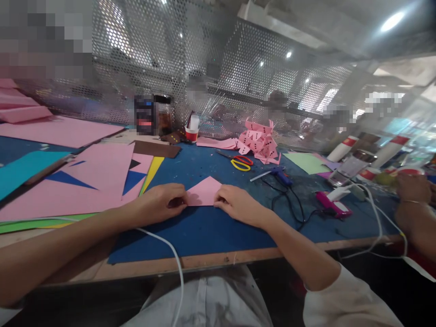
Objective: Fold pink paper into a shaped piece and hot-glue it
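A small pink paper triangle (205,191) lies on the blue mat (204,231) in front of me. My left hand (162,203) pinches its left corner, fingers curled and pressed down on the paper. My right hand (237,204) presses its right corner with closed fingers. Both hands rest on the mat, one on each side of the triangle.
Large pink, blue, green and yellow sheets (85,181) lie to the left. Behind are yellow-red scissors (241,163), a pile of folded pink pieces (259,141), a blue glue gun (279,175) and a pink one (332,204) with cables. Another person's hand (413,188) works at the right.
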`<state>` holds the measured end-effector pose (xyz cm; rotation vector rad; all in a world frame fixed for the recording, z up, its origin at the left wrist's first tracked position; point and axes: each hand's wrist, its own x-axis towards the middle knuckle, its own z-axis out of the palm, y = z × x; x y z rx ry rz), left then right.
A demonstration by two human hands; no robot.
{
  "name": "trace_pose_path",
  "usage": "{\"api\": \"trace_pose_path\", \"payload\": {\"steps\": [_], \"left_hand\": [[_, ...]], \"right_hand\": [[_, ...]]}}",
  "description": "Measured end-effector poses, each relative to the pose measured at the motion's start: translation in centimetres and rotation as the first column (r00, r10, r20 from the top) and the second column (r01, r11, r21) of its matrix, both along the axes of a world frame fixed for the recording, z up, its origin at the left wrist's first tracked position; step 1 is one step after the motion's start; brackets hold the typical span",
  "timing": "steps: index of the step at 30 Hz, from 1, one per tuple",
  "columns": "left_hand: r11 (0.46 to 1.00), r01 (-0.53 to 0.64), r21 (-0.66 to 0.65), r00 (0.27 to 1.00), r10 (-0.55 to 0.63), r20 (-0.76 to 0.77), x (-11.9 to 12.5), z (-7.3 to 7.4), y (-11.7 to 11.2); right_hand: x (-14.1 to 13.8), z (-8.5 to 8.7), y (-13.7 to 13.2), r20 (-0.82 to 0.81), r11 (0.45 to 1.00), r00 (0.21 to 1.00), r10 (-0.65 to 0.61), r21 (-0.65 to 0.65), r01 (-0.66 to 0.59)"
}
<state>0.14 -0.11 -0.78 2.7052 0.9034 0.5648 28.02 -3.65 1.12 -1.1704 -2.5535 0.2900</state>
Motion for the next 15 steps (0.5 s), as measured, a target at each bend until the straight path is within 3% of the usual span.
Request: {"api": "trace_pose_path", "payload": {"steps": [15], "left_hand": [[1.000,0.027,-0.011,1.000,-0.027,0.005,-0.18,-0.11,0.12]], "right_hand": [[-0.21,0.80,-0.34,0.009,0.994,1.000,-0.015,-0.111,0.015]]}}
